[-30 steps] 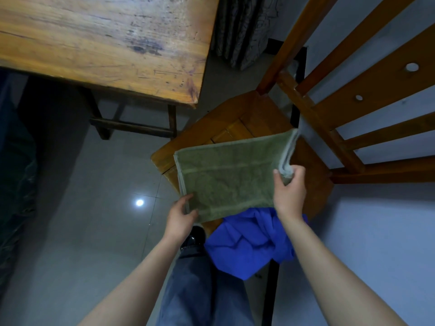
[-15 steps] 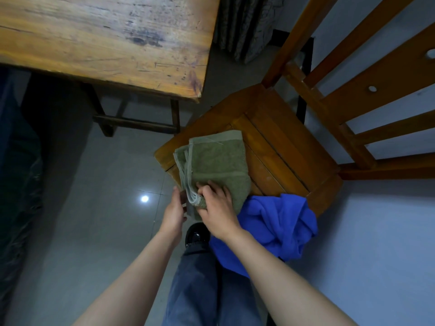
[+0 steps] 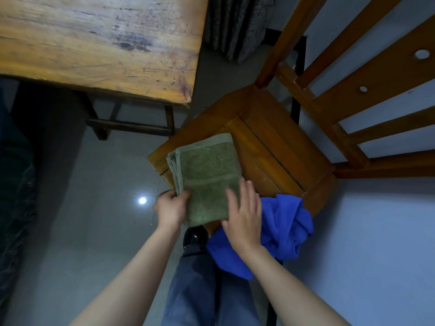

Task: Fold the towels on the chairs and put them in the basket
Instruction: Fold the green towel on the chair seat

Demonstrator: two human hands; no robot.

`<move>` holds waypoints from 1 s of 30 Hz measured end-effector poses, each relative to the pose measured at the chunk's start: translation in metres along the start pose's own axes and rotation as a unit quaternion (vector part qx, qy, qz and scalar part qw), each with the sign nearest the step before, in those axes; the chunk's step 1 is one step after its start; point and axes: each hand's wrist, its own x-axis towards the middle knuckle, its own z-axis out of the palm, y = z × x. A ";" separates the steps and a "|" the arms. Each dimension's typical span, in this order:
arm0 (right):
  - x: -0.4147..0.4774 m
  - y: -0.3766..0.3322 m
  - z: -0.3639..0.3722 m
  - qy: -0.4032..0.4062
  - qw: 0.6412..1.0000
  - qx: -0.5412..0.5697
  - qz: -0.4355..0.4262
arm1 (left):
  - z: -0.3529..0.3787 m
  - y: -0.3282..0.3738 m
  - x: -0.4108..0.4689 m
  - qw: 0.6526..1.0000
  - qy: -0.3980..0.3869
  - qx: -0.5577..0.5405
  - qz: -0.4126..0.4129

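dim shape [image 3: 16, 184], perhaps a bag

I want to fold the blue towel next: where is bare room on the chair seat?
Bare seat lies between the green towel and the chair back. The front edge is crowded: left hand, right hand, blue towel.

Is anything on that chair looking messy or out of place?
Yes: the blue towel lies crumpled and unfolded, spilling over the near corner of the chair seat. The green towel beside it is neatly folded, though its near end overhangs the seat edge.
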 end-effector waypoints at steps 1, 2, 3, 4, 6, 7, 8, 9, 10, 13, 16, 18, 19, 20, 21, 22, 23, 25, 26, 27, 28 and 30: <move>-0.001 0.003 0.003 0.020 0.997 0.037 0.064 | 0.001 0.003 -0.001 1.000 0.004 -0.015 0.005; 0.000 0.006 0.007 0.041 0.988 0.086 0.123 | 0.001 0.006 -0.003 0.999 0.000 -0.043 0.002; 0.002 0.006 0.010 0.057 0.973 0.140 0.176 | 0.002 0.009 -0.004 0.997 -0.006 -0.077 -0.008; 0.004 0.006 0.011 0.071 0.952 0.201 0.222 | 0.002 0.010 -0.005 0.993 -0.013 -0.111 -0.024; 0.007 0.005 0.011 0.114 0.903 0.308 0.277 | 0.001 0.009 -0.006 0.982 -0.030 -0.176 -0.063; 0.008 0.005 0.010 0.128 0.885 0.345 0.285 | 0.000 0.008 -0.005 0.976 -0.040 -0.200 -0.078; 0.009 0.005 0.009 0.126 0.881 0.361 0.280 | -0.001 0.006 -0.005 0.970 -0.049 -0.219 -0.090; 0.010 0.006 0.009 0.109 0.890 0.355 0.265 | -0.002 0.005 -0.004 0.965 -0.056 -0.237 -0.099; 0.010 0.007 0.009 0.085 0.907 0.332 0.245 | -0.003 0.005 -0.004 0.959 -0.064 -0.255 -0.106; 0.011 0.012 0.005 0.038 0.957 0.231 0.170 | -0.003 0.003 -0.004 0.950 -0.077 -0.282 -0.113; 0.015 0.023 0.003 0.009 0.994 0.094 0.062 | -0.002 -0.004 -0.005 0.974 -0.055 -0.200 -0.092; 0.017 0.032 0.002 -0.070 0.997 0.012 0.028 | 0.000 -0.012 -0.008 0.984 -0.038 -0.152 -0.086; 0.017 0.034 0.002 -0.100 0.995 -0.012 0.023 | 0.001 -0.016 -0.009 0.984 -0.035 -0.148 -0.090; 0.017 0.035 0.004 -0.110 0.993 -0.027 0.021 | 0.003 -0.018 -0.009 0.983 -0.036 -0.154 -0.097; 0.018 0.035 0.006 -0.110 0.993 -0.037 0.021 | 0.004 -0.018 -0.009 0.980 -0.041 -0.166 -0.106; 0.020 0.036 0.007 -0.099 0.994 -0.043 0.023 | 0.004 -0.018 -0.009 0.975 -0.050 -0.186 -0.114; 0.024 0.038 0.007 -0.086 0.995 -0.040 0.028 | 0.004 -0.017 -0.009 0.968 -0.060 -0.213 -0.119; 0.035 0.048 0.005 -0.058 0.998 -0.018 0.031 | 0.003 -0.016 -0.010 0.961 -0.063 -0.245 -0.115; 0.039 0.054 0.004 -0.057 0.998 -0.018 0.019 | 0.002 -0.017 -0.011 0.965 -0.052 -0.233 -0.109; 0.042 0.058 0.002 -0.064 0.997 -0.035 -0.005 | 0.002 -0.019 -0.012 0.973 -0.035 -0.202 -0.102; 0.044 0.061 0.001 -0.083 0.994 -0.064 -0.032 | 0.003 -0.022 -0.014 0.983 -0.018 -0.157 -0.093; 0.045 0.064 0.000 -0.139 0.982 -0.118 -0.048 | 0.006 -0.030 -0.016 0.997 -0.011 -0.052 -0.059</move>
